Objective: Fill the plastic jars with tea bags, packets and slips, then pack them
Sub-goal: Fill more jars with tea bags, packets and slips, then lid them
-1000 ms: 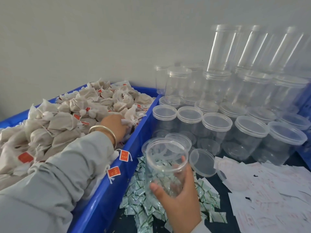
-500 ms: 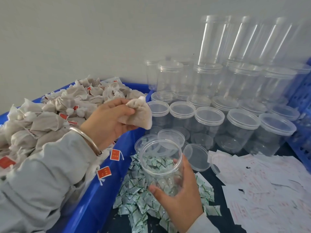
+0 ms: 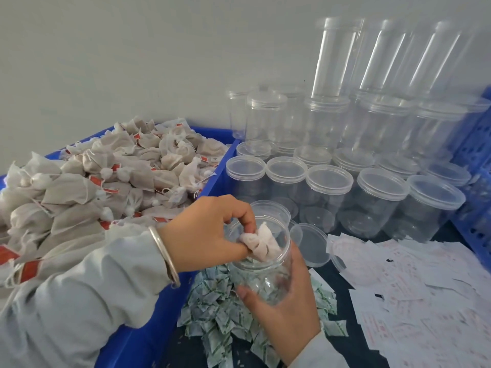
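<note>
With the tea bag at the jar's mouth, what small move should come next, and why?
Probably let go: the left hand pinches the white mesh tea bag already partly inside the open clear plastic jar, which the right hand grips upright, so releasing should drop it in.

The dark tabletop [image 3: 342,304] carried green packets [image 3: 212,317], with white slips [image 3: 425,296] right of them (lidded jars [image 3: 377,200] behind).

Left hand [image 3: 210,232] reaching in from the left, wrist bent downward, fingers curled, fingertips pinching a tea bag [image 3: 261,244] at the mouth of an open jar [image 3: 261,264]; right hand [image 3: 285,312] coming up from below, palm cupping the jar's side, thumb pressing its near wall, holding it upright; grey sleeves covering both forearms.
</note>
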